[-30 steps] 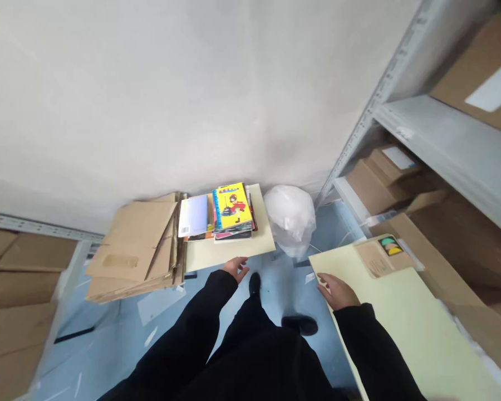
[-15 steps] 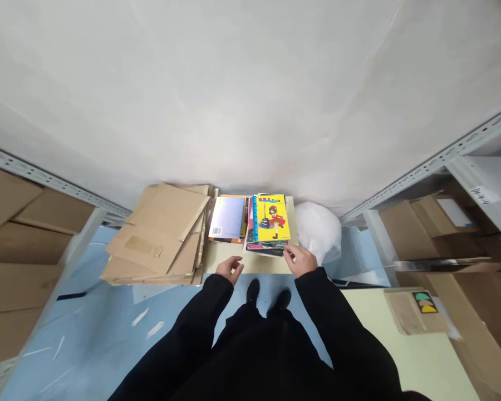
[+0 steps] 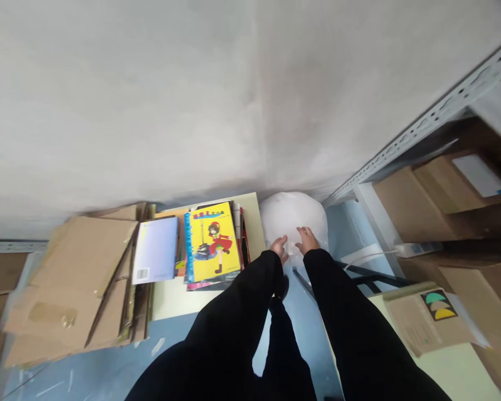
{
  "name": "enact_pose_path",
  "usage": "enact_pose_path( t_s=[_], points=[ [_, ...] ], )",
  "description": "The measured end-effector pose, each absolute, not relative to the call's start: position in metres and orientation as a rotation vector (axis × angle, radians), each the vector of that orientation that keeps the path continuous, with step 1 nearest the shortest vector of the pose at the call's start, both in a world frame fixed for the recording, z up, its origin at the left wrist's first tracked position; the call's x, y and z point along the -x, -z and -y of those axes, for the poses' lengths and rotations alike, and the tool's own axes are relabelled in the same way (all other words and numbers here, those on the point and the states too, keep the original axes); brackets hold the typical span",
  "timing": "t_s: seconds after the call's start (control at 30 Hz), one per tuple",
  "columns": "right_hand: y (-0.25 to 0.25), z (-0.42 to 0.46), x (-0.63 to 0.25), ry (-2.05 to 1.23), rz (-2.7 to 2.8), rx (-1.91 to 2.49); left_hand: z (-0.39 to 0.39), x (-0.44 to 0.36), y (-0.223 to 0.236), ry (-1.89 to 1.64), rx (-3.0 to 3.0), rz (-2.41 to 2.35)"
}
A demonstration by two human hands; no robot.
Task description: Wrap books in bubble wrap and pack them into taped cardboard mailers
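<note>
Over the near side of a bulging white plastic bag (image 3: 290, 214) I hold both bare hands, a small gap between them. My left hand (image 3: 279, 248) is open, with its thumb and fingers apart. My right hand (image 3: 307, 240) is open too, fingers stretched toward the bag. Neither hand grips anything; whether the fingertips touch the bag I cannot tell. Left of the bag, a yellow book (image 3: 214, 242) with a red-clad cartoon figure tops a stack on a pale table (image 3: 167, 303). Beside it lies a lilac book (image 3: 156, 250) with a barcode.
Flattened cardboard boxes (image 3: 87, 262) are piled at the left. On the right, a metal shelf (image 3: 426, 114) holds cardboard boxes (image 3: 413, 203). A brown packet (image 3: 430, 323) lies on a second pale tabletop (image 3: 451, 367). Black metal legs (image 3: 367, 278) stand near the bag.
My view has swung right. Both hands have left the table edge by the books and moved right, together, to the white bag. The books stay in their stacks.
</note>
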State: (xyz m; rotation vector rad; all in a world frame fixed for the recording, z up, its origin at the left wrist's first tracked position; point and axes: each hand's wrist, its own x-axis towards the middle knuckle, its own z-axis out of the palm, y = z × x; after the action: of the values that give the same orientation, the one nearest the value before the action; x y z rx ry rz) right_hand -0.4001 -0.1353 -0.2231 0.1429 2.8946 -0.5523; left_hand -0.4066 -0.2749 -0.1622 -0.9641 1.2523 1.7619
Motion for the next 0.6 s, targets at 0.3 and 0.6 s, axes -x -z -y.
enact_pose_path(
  t_s=[0.3, 0.6],
  points=[
    [0.257, 0.144, 0.418, 0.424, -2.979, 0.439, 0.245, 0.412, 0.224, -2.029, 1.258, -1.367],
    [0.241, 0.141, 0.429, 0.625, -3.008, 0.422, 0.255, 0.411, 0.211, -2.007, 0.899, -1.777]
  ],
)
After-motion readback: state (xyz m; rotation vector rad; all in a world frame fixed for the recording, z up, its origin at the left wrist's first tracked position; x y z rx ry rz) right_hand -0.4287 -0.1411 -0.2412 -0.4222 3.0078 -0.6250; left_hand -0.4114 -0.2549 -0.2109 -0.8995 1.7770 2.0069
